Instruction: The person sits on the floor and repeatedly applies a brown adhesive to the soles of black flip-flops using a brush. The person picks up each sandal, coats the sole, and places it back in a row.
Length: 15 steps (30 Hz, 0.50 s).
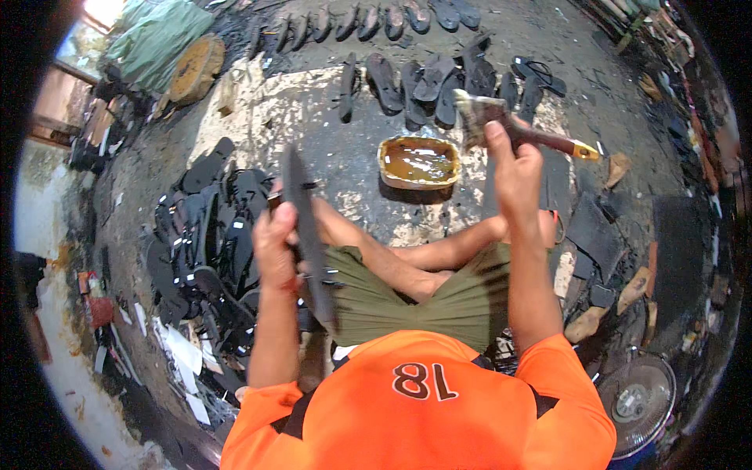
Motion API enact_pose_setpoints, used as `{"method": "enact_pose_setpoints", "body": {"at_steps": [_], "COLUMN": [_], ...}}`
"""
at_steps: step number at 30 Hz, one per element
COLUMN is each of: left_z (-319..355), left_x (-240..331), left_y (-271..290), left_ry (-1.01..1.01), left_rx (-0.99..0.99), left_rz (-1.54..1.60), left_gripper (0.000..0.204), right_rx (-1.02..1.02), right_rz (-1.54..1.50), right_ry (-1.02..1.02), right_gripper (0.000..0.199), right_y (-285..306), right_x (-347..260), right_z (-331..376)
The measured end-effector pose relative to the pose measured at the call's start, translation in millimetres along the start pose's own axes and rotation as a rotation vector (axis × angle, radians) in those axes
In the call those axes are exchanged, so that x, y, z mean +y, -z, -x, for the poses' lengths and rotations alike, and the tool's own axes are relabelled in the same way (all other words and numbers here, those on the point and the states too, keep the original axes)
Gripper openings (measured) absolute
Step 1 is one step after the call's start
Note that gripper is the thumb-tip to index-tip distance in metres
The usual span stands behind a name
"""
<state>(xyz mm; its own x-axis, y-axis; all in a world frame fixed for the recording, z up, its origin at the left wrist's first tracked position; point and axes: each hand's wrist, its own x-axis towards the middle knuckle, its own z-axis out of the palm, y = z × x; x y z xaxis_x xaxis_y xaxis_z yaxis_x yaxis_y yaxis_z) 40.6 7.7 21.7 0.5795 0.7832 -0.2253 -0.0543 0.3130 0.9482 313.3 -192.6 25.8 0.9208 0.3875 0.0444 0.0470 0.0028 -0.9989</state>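
My left hand point(276, 239) is closed round a dark sandal point(305, 227), held on edge with its toe end pointing up. Short dark straps stick out from the sandal's side. In my raised right hand point(513, 164) is a wide paintbrush point(546, 139), its pale bristle end toward the left and its brown, yellow-tipped handle toward the right. Below and left of the brush, a squarish tub point(419, 186) of amber-brown liquid stands on the floor in front of my crossed legs. The brush is apart from both the tub and the sandal.
A heap of black sandals point(207, 211) lies left of my legs. Several more sandals point(381, 82) stand in rows beyond the tub. Foot-shaped wooden pieces point(634, 290) and dark sheets point(591, 235) lie at right, near a round fan point(638, 403). A round wooden block point(196, 69) leans far left.
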Motion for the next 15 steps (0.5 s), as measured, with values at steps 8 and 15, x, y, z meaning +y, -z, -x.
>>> {"method": "enact_pose_setpoints", "body": {"at_steps": [8,15], "left_z": [39.2,13.1], "left_x": [-38.9,-59.0], "left_y": [-77.0,-61.9], "left_ry": [0.148,0.043], "left_rx": [-0.180,-0.573], "left_rz": [0.640,0.950], "left_gripper": [0.049,0.052], "right_rx": [-0.225,-0.420], "right_rz": [0.010,0.168], "right_ry": [0.145,0.455], "right_gripper": [0.032,0.029], "right_y": [-90.0,-70.5], "right_x": [-6.0,-1.6], "right_z": [80.4,107.7]}}
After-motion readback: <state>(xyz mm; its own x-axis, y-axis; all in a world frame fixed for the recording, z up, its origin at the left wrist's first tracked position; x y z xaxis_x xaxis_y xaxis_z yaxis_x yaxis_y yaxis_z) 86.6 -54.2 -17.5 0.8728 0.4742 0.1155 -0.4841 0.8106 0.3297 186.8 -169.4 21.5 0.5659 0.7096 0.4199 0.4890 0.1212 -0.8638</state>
